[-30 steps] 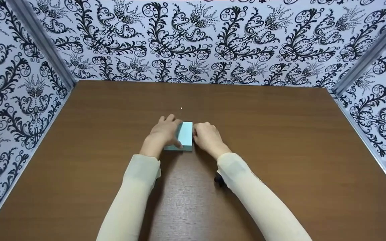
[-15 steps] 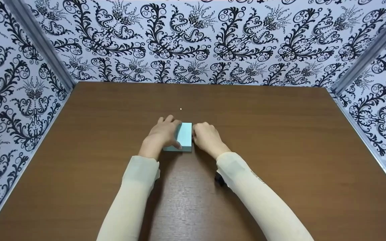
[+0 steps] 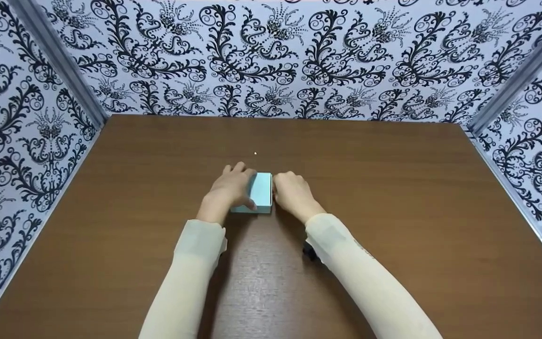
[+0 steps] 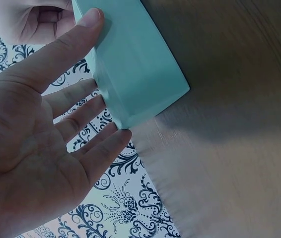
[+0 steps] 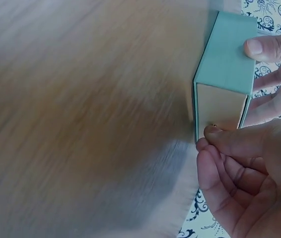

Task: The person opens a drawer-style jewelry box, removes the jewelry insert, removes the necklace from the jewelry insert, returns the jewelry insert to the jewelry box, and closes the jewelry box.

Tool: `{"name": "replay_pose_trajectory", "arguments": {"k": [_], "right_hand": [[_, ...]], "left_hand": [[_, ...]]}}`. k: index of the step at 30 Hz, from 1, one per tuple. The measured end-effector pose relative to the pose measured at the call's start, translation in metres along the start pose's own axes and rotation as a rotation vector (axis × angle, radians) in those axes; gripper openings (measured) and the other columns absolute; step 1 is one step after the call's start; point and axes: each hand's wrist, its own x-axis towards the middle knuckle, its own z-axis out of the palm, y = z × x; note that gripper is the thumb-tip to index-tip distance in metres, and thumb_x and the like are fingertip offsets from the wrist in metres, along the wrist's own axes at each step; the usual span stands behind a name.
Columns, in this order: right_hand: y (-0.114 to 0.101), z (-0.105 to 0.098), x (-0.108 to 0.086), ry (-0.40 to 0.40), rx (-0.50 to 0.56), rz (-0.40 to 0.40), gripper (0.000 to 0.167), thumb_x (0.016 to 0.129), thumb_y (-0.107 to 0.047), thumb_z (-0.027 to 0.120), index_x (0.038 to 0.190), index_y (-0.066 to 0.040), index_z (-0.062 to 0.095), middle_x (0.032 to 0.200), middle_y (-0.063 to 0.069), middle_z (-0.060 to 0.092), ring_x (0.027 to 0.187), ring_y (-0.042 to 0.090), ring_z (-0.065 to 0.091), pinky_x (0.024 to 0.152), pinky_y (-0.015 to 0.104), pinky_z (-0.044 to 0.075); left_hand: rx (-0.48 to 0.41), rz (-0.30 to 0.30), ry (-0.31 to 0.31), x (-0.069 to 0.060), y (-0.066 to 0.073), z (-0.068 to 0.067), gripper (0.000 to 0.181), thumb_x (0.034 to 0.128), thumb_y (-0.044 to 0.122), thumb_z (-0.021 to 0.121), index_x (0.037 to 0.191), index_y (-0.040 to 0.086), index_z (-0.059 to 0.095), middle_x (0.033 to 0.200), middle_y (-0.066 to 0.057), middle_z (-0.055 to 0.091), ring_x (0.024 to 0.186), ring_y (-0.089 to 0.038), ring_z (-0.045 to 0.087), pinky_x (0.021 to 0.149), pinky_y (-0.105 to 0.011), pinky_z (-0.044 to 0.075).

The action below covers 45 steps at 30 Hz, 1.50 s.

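Note:
A teal box (image 3: 260, 190) lies on the brown table, with the left hand (image 3: 230, 190) over its left part. In the left wrist view, the left hand (image 4: 46, 124) grips the box (image 4: 135, 64) between its thumb and fingertips. The box's right end is a beige panel (image 5: 220, 106) framed by the teal shell, as the right wrist view shows. Low on that panel is a small metallic knob (image 5: 214, 125), which the right hand (image 5: 245, 168) pinches between thumb and curled fingers, partly hiding it. From the head, the right hand (image 3: 294, 195) appears close against the box's right side.
A small white speck (image 3: 255, 153) is on the table (image 3: 393, 197) beyond the box. Something black (image 3: 309, 252) shows under the right sleeve. Patterned walls (image 3: 271, 61) stand at the back and both sides, with grey strips at the corners.

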Motion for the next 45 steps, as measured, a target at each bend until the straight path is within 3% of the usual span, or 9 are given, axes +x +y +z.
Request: {"name": "replay_pose_trajectory", "arguments": {"k": [9,14,20,45], "right_hand": [[0.003,0.001,-0.002,0.023,-0.025,0.003,0.031,0.092,-0.003,0.060,0.064,-0.011,0.051,0.077,0.012,0.070,0.071,0.026,0.065,0.066,0.046,0.058],[0.005,0.001,-0.003,0.030,-0.038,-0.006,0.035,0.092,-0.001,0.060,0.061,-0.012,0.047,0.074,0.013,0.069,0.064,0.022,0.059,0.063,0.045,0.056],[0.006,0.000,-0.006,0.034,-0.046,0.000,0.026,0.093,-0.001,0.059,0.069,-0.007,0.057,0.075,0.013,0.069,0.064,0.025,0.062,0.058,0.042,0.054],[0.020,-0.005,-0.012,0.050,-0.046,0.014,0.028,0.090,0.000,0.061,0.064,-0.008,0.053,0.079,0.015,0.070,0.077,0.037,0.069,0.068,0.050,0.058]], "left_hand": [[-0.011,-0.002,-0.004,0.001,-0.001,0.001,0.090,0.0774,0.028,0.087,0.153,0.013,0.039,0.157,-0.011,0.033,0.146,-0.037,0.027,0.108,-0.049,0.045],[-0.019,-0.006,-0.005,0.002,-0.002,0.002,0.090,0.0780,0.028,0.086,0.153,0.014,0.039,0.157,-0.011,0.032,0.147,-0.037,0.026,0.108,-0.049,0.045],[-0.028,-0.009,-0.003,0.003,-0.003,0.003,0.090,0.0772,0.027,0.087,0.153,0.014,0.039,0.157,-0.012,0.032,0.147,-0.037,0.026,0.109,-0.049,0.045],[-0.065,-0.016,0.004,-0.001,-0.001,0.002,0.091,0.0766,0.025,0.088,0.153,0.013,0.039,0.156,-0.011,0.033,0.145,-0.037,0.027,0.105,-0.050,0.046]]}}
